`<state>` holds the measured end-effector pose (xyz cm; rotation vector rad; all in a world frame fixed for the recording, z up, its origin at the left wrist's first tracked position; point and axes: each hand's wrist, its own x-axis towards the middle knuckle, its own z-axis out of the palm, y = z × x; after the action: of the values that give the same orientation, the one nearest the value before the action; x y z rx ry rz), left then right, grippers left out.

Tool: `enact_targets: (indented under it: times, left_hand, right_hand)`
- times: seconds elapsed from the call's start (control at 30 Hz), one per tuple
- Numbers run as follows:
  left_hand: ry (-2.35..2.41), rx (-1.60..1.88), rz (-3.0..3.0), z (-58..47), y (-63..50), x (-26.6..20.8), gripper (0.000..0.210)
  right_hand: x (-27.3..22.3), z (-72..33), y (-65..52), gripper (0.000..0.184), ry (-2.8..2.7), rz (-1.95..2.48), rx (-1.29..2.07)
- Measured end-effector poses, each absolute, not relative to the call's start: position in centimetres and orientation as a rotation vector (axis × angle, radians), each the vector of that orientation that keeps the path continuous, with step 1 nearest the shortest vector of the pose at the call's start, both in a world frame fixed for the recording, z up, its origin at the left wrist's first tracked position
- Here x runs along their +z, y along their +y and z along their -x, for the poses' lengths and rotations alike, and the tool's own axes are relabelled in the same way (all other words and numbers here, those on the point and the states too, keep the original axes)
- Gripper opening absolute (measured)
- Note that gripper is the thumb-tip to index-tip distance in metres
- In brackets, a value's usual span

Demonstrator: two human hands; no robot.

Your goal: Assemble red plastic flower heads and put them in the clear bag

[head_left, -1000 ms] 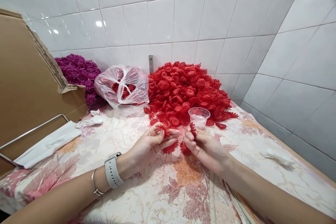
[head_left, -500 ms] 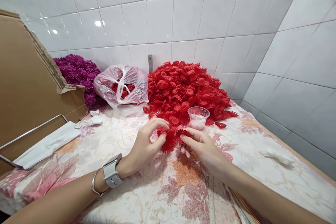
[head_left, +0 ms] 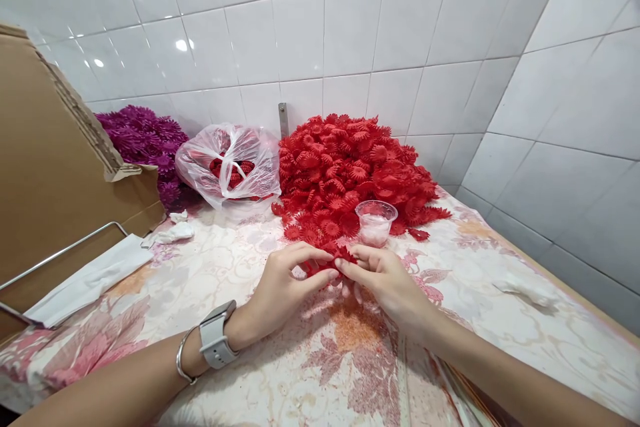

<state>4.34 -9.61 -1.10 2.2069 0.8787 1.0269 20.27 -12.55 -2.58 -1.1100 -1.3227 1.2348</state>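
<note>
Close together over the tablecloth, both hands work at scalloped red flower pieces (head_left: 345, 254). My right hand (head_left: 387, 280) pinches a piece between thumb and fingers, its other fingers curled beneath. From the other side, the thumb and index finger of my left hand (head_left: 283, 280) close around the red piece's edge; the fingers partly hide it. Just beyond them rises a large heap of red flower pieces (head_left: 350, 160). A clear plastic cup (head_left: 376, 223) with whitish contents stands at the heap's front, near my right fingers.
A tied clear plastic bag (head_left: 230, 167) of red pieces lies left of the heap, with purple flower pieces (head_left: 145, 140) behind it. A cardboard box (head_left: 55, 167) and a metal rod (head_left: 65, 255) occupy the left. Crumpled white material (head_left: 527, 293) lies right on the floral tablecloth (head_left: 240, 380).
My hands have drawn together, and the red pieces that were side by side now meet between the fingers. The left hand's fingers have moved right and flattened. The view has shifted slightly.
</note>
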Motion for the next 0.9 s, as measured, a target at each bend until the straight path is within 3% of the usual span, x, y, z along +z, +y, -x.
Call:
enact_targets:
  times: [0.33, 0.53, 0.9]
  left_hand:
    - [0.817, 0.885, -1.862, -4.27, -9.06, -1.4, 0.016]
    - [0.874, 0.956, -1.958, -4.21, -9.09, -1.53, 0.015]
    - [0.809, 1.051, -2.085, -4.25, -9.3, -1.76, 0.012]
  right_hand:
    - [-2.35, -20.29, -13.02, 0.016, -1.496, 1.196, 1.008]
    - [-2.17, -20.14, -12.97, 0.011, -1.544, 1.191, 0.909]
    - [-2.23, -20.18, -12.67, 0.016, -1.28, 1.066, 1.231]
